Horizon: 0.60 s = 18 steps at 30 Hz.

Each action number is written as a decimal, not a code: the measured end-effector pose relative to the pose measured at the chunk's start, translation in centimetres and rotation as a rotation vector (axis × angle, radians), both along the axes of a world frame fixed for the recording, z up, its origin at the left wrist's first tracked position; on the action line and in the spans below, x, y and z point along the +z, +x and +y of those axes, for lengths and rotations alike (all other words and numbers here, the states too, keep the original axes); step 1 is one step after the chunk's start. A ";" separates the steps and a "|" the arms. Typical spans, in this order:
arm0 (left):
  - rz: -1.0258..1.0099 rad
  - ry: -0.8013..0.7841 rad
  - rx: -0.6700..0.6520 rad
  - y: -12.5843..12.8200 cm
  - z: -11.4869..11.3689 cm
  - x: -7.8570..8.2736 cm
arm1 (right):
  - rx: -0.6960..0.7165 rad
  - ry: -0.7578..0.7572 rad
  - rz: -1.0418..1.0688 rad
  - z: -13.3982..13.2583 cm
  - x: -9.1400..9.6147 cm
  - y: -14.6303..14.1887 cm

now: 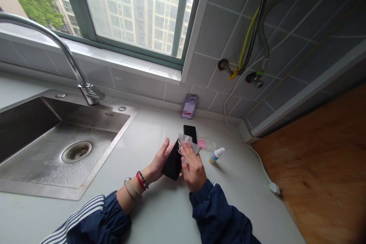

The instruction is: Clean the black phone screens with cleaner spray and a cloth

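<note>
My left hand (158, 163) grips a black smartphone (172, 164) from beneath and along its left edge, screen up and tilted. My right hand (194, 169) presses a pale grey wiping cloth (196, 147) against the upper part of that screen, fingers laid over the cloth. Just beyond the cloth, a second dark phone (189, 132) lies on the counter, partly covered from view. Beside it are a clear case (211, 143) and a pink slip (201, 144). To the right of my right hand stands a small white-capped spray bottle (216, 155).
A steel sink (85, 188) with a chrome faucet (76, 66) takes up the left side. Against the tiled wall leans a blurred purple item (189, 106). A white cable (243, 137) runs down to a plug (273, 188) near the wooden board (320, 160).
</note>
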<state>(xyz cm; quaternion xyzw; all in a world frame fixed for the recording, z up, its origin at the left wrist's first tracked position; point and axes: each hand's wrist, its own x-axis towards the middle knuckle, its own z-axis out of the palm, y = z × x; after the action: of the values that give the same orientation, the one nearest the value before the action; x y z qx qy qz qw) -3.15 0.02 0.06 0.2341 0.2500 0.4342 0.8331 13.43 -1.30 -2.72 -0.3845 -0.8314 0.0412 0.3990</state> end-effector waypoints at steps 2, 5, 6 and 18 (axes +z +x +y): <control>0.022 0.005 -0.014 0.2 -0.1 0.2 | -0.038 0.013 0.045 0.3 -0.1 0.3; -0.001 -0.007 0.103 0.2 0.0 0.5 | 0.084 0.012 0.041 -0.5 0.0 -0.2; -0.016 -0.017 0.141 0.2 0.1 0.7 | 0.134 0.004 0.041 -0.9 0.1 -0.5; -0.106 -0.113 0.333 -1.2 1.2 0.4 | 0.208 -0.061 0.035 -1.5 0.9 -0.9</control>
<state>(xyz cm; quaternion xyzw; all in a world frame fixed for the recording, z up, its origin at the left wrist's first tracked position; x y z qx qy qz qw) -4.32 1.22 0.42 0.1193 0.2651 0.5632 0.7735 12.58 -2.84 -1.82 -0.3073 -0.8581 0.1142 0.3951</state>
